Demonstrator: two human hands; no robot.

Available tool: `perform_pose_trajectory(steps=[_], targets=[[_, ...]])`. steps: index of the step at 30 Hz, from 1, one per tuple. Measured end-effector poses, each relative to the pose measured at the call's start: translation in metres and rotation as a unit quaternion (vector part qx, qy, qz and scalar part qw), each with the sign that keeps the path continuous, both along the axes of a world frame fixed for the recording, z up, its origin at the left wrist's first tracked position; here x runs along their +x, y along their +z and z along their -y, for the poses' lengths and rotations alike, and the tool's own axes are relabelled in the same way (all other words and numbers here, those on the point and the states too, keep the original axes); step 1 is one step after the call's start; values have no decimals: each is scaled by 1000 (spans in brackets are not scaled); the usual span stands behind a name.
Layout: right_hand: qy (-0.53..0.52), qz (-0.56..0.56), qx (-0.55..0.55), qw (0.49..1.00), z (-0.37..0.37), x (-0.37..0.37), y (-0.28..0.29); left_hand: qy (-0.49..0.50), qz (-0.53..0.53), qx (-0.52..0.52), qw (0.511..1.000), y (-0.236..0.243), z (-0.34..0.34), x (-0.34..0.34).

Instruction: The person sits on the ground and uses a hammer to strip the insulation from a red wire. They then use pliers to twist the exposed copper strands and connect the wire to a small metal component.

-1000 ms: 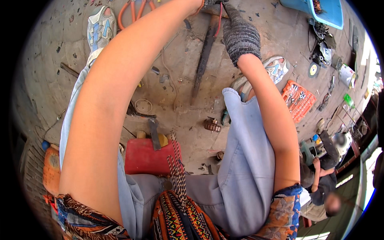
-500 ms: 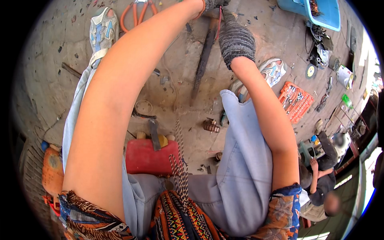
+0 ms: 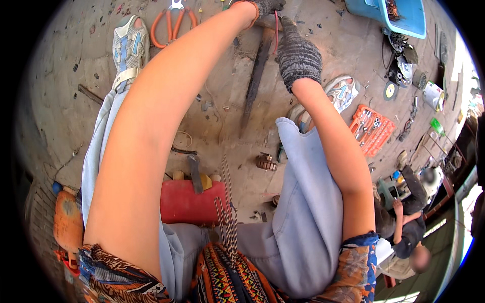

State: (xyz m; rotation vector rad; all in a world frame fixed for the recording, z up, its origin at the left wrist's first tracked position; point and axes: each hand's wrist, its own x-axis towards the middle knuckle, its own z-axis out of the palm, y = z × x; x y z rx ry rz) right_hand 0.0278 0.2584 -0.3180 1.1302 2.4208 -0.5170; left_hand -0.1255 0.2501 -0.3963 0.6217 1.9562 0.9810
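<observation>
Fingers of left hand (image 3: 265, 6) in a grey knit glove, cut off by the top edge of the head view, curled around something near a thin red wire (image 3: 276, 30); exactly what is pinched, impossible to tell. Fingers of right hand (image 3: 298, 53), gloved alike, bent downward over the upper end of a long dark metal bar (image 3: 255, 76), grip hidden under the glove, so pressed together or spread cannot be told. Bar lying flat on the concrete floor (image 3: 60, 101), between the two sneakers, running from the hands down toward the knees. Orange-handled cutters (image 3: 174, 22) just beside the left sneaker (image 3: 129, 48), near the left hand. Right sneaker (image 3: 341, 93) below the right hand, with an orange socket set (image 3: 373, 129) near it. Red box (image 3: 189, 202) with a hammer (image 3: 194, 171) resting on it between the legs. Blue tub (image 3: 399, 17) at upper right, well apart. Another person (image 3: 409, 222) crouched at lower right.
</observation>
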Motion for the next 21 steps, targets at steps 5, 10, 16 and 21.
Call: perform_pose_trajectory(steps=[5, 10, 16, 21], targets=[[4, -51, -2, 999, -1, -1, -9, 13, 6, 33, 999, -19, 7, -8], [2, -56, 6, 998, -2, 2, -12, -6, 92, 86, 992, -29, 7, -3], [5, -18, -11, 1000, 11, 2, -5, 30, 155, 80, 984, -14, 12, 0], [-7, 15, -23, 1000, 15, 16, -2, 50, 50, 53, 996, -3, 2, 2]])
